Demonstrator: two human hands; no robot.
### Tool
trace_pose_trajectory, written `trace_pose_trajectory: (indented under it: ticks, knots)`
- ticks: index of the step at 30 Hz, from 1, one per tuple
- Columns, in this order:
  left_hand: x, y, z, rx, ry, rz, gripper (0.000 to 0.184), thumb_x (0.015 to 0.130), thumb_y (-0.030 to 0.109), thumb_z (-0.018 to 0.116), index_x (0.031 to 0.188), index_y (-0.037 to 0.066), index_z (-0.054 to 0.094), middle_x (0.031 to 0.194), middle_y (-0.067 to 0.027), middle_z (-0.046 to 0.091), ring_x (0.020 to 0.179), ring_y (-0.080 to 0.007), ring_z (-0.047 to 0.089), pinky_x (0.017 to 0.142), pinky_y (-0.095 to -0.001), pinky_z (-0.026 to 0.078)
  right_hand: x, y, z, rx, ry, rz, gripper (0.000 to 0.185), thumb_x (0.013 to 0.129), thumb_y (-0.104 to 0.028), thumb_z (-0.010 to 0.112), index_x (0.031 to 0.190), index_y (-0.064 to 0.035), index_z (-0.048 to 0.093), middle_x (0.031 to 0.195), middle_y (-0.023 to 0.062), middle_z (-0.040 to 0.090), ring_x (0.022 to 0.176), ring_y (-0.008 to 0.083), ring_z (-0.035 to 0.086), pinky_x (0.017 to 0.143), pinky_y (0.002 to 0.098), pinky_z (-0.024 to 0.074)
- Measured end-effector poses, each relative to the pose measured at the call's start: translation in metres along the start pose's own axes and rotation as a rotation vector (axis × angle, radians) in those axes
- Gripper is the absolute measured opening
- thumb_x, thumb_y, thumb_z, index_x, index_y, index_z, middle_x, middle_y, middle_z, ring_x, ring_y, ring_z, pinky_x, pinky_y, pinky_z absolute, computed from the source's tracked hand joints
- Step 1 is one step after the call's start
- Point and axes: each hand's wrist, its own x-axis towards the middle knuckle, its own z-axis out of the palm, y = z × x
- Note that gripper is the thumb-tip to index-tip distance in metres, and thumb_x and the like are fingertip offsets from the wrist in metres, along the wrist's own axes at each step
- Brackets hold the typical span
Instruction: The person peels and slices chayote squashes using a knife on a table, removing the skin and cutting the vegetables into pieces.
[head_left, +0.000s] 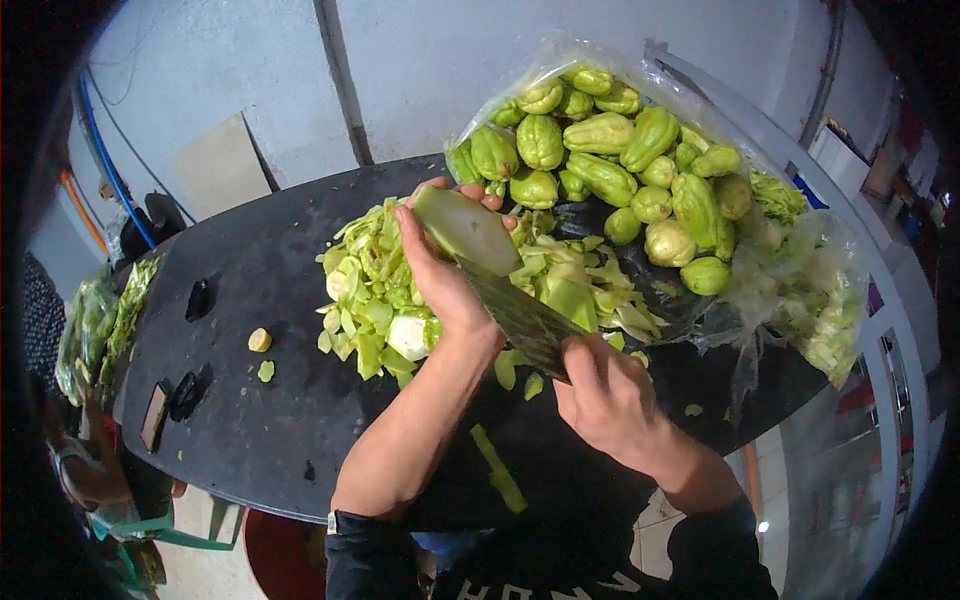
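Observation:
A pale, peeled chayote (465, 232) with a broad smooth face rests in my left hand (440, 270), whose fingers wrap round its far side. My right hand (608, 395) grips a knife at its handle. The wide blade of the knife (520, 318), speckled with wet bits, slants up to the left and its tip end meets the lower edge of the chayote. Under and around my hands lie heaped green peelings (370, 290), with another pale peeled piece (408, 337) among them.
Whole green chayotes (600, 170) fill an open plastic bag at the back right of the dark table (250, 400). Another clear bag (800, 290) holds shredded greens. A phone-like object (155, 415) and a small yellowish piece (260, 340) lie left. Another person's arm (95, 465) shows lower left.

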Motion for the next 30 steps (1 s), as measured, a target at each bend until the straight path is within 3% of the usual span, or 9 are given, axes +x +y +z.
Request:
trace_pose_trajectory:
  ticks: [10,12,18,21,30]
  knots:
    - [-0.008,-0.005,0.010,-0.076,-0.099,-0.010,0.056,0.101,0.058,0.039,0.113,0.005,0.052,0.095,-0.0088,0.056,0.089,-0.0227,0.055,0.079,-0.0367,0.049,0.000,-0.002,0.004,0.001,-0.006,0.018,0.024,0.081,-0.006,0.063,0.100,0.0024,0.052,0.074,0.0122,0.050,0.058,0.0260,0.057,0.048,0.0354,0.0492]
    - [-0.011,-0.008,0.010,-0.043,-0.119,0.026,0.054,0.099,0.057,0.042,0.110,0.006,0.054,0.096,-0.0104,0.058,0.092,-0.0270,0.055,0.081,-0.0405,0.048,0.001,-0.004,0.003,-0.030,0.012,0.040,0.022,0.081,-0.005,0.063,0.098,0.0015,0.052,0.074,0.0119,0.049,0.058,0.0263,0.057,0.048,0.0347,0.0490]
    - [-0.027,-0.021,0.017,0.091,-0.091,0.026,0.059,0.098,0.063,0.039,0.112,0.007,0.053,0.099,-0.0097,0.058,0.094,-0.0247,0.056,0.083,-0.0368,0.048,0.002,-0.002,0.003,-0.016,-0.036,0.129,0.024,0.080,-0.004,0.064,0.097,0.0001,0.048,0.075,0.0122,0.049,0.061,0.0270,0.058,0.049,0.0353,0.0509]
    - [-0.026,-0.026,0.015,0.112,-0.108,0.059,0.061,0.102,0.058,0.034,0.115,0.001,0.053,0.098,-0.0108,0.060,0.090,-0.0217,0.058,0.079,-0.0351,0.050,0.003,-0.002,0.003,0.000,-0.038,0.145,0.025,0.080,-0.004,0.065,0.098,-0.0004,0.047,0.076,0.0123,0.049,0.062,0.0271,0.058,0.050,0.0360,0.0513]
    - [-0.033,-0.032,0.020,0.211,-0.070,0.065,0.059,0.102,0.054,0.038,0.117,-0.001,0.053,0.099,-0.0135,0.062,0.089,-0.0223,0.061,0.076,-0.0347,0.052,0.005,0.001,0.008,0.009,0.002,0.170,0.027,0.080,-0.006,0.067,0.094,-0.0033,0.044,0.078,0.0127,0.051,0.065,0.0284,0.060,0.052,0.0364,0.0517]
